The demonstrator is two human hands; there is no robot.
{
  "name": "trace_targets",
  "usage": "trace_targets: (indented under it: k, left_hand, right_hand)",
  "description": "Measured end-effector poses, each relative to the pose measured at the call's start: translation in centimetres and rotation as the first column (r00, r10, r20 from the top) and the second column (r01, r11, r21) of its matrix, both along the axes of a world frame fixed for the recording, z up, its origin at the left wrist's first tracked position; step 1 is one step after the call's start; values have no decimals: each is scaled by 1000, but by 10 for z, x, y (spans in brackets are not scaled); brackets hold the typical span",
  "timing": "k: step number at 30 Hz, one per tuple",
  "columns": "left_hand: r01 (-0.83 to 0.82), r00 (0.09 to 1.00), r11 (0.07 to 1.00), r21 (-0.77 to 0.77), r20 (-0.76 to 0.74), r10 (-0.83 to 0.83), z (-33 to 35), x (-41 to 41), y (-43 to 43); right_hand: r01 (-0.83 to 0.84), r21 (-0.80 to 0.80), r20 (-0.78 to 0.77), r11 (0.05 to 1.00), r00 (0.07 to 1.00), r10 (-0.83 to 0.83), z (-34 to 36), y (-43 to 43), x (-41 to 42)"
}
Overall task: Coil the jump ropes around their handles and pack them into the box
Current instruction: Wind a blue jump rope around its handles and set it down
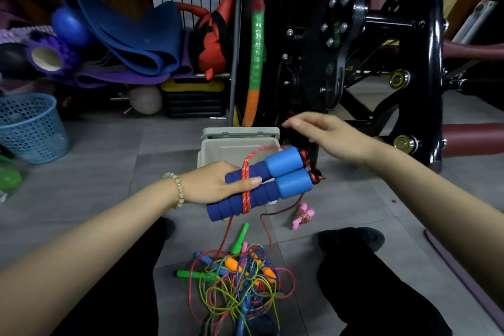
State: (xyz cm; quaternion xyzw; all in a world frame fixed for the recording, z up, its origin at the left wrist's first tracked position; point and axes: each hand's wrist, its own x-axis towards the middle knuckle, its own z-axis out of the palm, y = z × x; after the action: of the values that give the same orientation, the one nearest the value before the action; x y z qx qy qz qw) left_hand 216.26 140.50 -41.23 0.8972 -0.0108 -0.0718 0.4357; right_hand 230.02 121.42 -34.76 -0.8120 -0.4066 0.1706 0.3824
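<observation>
My left hand (218, 183) grips two blue foam jump-rope handles (272, 180) held side by side, with two turns of red patterned rope (246, 188) around their middle. My right hand (327, 135) hovers above and right of the handle ends; whether its fingers pinch the rope I cannot tell. The red rope arcs from the handles over the open beige box (218, 150) just behind them. A slack length hangs down to the floor. On the floor near my legs lies a tangled pile of coloured jump ropes (240, 281). A pink coiled rope (302, 215) lies to its right.
A black exercise machine (381, 49) stands right behind the box. A blue mesh basket (30, 125) sits at the left. Rolled mats (131, 41), balls and a red bag fill the back wall. My black-trousered legs flank the rope pile on the grey tile floor.
</observation>
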Motion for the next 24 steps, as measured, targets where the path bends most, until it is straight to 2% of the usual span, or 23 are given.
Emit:
trace_targets:
  k: [4,6,8,9,10,13,15,18,20,24]
  left_hand:
    - [16,999,998,-56,-46,-18,4,2,-8]
    - [16,999,997,-73,-46,-20,5,2,-8]
    - [-28,999,991,-129,-48,22,6,1,-5]
    - [-51,997,989,-142,-56,44,9,0,-4]
    - [-56,997,991,-125,-65,48,12,0,-2]
    - [8,998,999,42,-55,-6,17,0,3]
    - [47,998,992,116,-40,-42,17,0,4]
    - [60,998,985,163,7,-62,15,5,2]
    - [41,999,975,220,18,-46,19,6,2]
    - [2,1000,942,337,20,-9,23,4,2]
  right_hand:
    - [-245,-37,-145,969,961,237,0,3,-23]
    - [-263,16,-205,965,944,260,-2,2,-22]
    - [-217,97,-293,971,926,236,-3,-1,-20]
    - [-198,120,-288,973,931,225,-5,-2,-20]
    - [-195,120,-225,974,950,218,-7,-3,-20]
    - [-219,63,146,974,967,208,-9,0,-25]
    - [-249,17,227,968,944,239,-5,6,-34]
    - [-261,-191,347,946,884,314,-4,18,-47]
    - [-227,-254,365,940,878,311,-6,23,-48]
    - [-275,-221,138,936,941,309,-8,29,-41]
